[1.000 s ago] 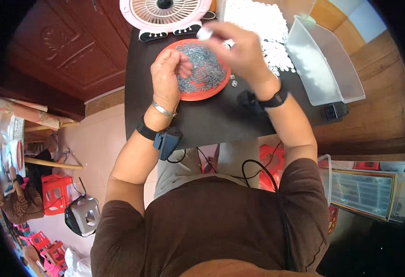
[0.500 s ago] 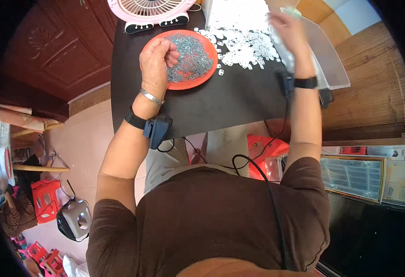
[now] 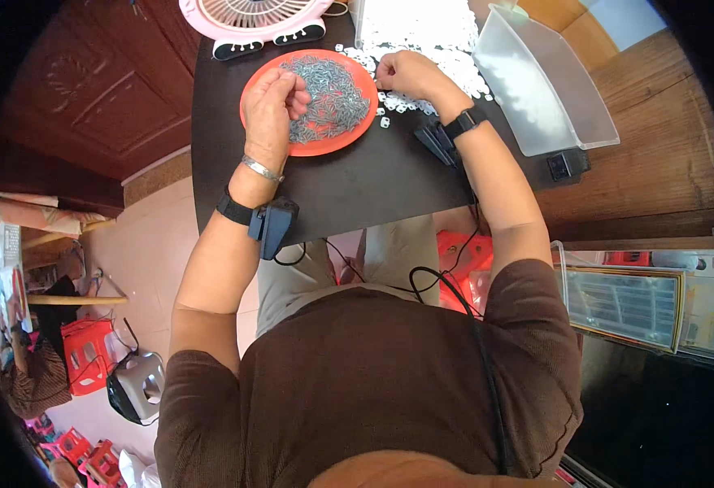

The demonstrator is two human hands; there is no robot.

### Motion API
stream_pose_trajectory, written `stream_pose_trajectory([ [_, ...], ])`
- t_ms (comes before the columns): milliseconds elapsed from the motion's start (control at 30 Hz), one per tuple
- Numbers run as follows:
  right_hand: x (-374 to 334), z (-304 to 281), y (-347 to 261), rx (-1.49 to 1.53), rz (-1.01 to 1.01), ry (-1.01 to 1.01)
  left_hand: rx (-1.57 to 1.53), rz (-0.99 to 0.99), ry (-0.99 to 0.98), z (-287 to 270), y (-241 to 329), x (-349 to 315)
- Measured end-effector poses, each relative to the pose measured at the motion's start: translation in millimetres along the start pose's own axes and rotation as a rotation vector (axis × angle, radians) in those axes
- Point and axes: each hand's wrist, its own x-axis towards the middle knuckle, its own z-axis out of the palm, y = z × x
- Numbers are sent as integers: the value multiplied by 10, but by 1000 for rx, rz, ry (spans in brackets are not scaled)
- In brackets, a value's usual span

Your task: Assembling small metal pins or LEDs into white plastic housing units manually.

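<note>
Small grey metal screws [image 3: 337, 102] fill a round orange-red plate [image 3: 328, 148] on the dark table. Over the plate's left part is my left hand [image 3: 272, 104], its fingers curled closed; whatever they hold, if anything, is hidden. To the right, small white plastic pieces with holes [image 3: 468, 77] lie in a loose heap. My right hand [image 3: 410, 75] is low over that heap, beside the plate's right rim. Its fingers are bent together, and I cannot make out anything between them.
A pink fan [image 3: 259, 18] stands behind the plate. A translucent plastic bin [image 3: 528, 89] is at the table's right, with a small black device [image 3: 568, 165] by its near end. Black cables [image 3: 446, 281] run near my lap. A wooden surface [image 3: 658, 122] borders the right side.
My right hand has come from beside the translucent bin, leftward and nearer, down to the white pieces by the plate. My left hand stays closed over the plate.
</note>
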Motion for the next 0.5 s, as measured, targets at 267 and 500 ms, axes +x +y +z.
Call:
stream_pose_trajectory([
  [267, -63, 55, 101, 61, -68, 232, 0, -10, -5, 15, 7, 9],
  [500, -251, -158, -475, 568, -337, 40, 131, -43, -70, 88, 21, -38],
])
